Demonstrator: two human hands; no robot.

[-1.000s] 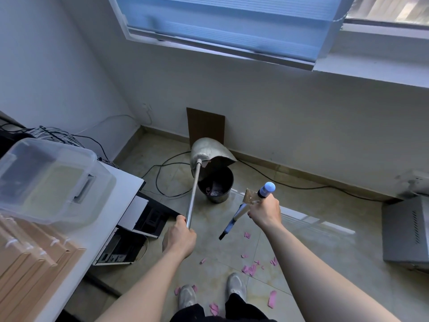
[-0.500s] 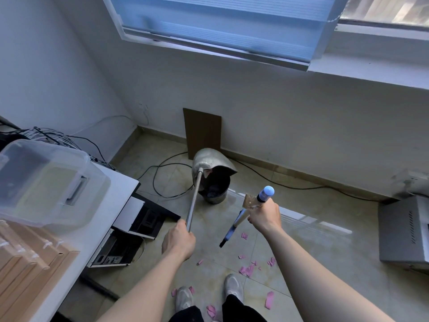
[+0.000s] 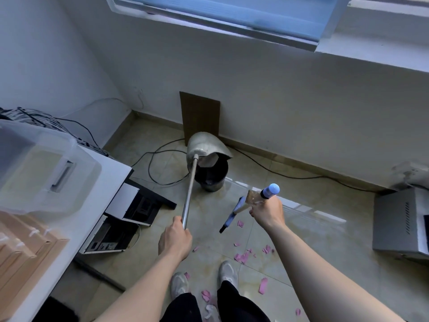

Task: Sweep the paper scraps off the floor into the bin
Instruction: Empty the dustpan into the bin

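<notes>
Both hands grip tools: left hand (image 3: 175, 238) clasps dustpan (image 3: 207, 148) tipped over bin (image 3: 211, 176); right hand (image 3: 268, 211) clasps broom (image 3: 241, 206) beside bin, near pink scraps (image 3: 242, 256).

The paper scraps (image 3: 241, 257) are pink on the beige, glossy floor (image 3: 313, 240), and the bin (image 3: 211, 176) is black. The dustpan (image 3: 204, 147) is silver metal; the broom (image 3: 234, 211) seems blue with a black edge.

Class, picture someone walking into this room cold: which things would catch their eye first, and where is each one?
First, the dented metal dustpan tipped over the black round bin by the far wall, its long pole gripped by the left hand. Next, the blue-capped broom held off the floor in the right hand. Then the pink paper scraps scattered on the tiles around the person's shoes.
</notes>
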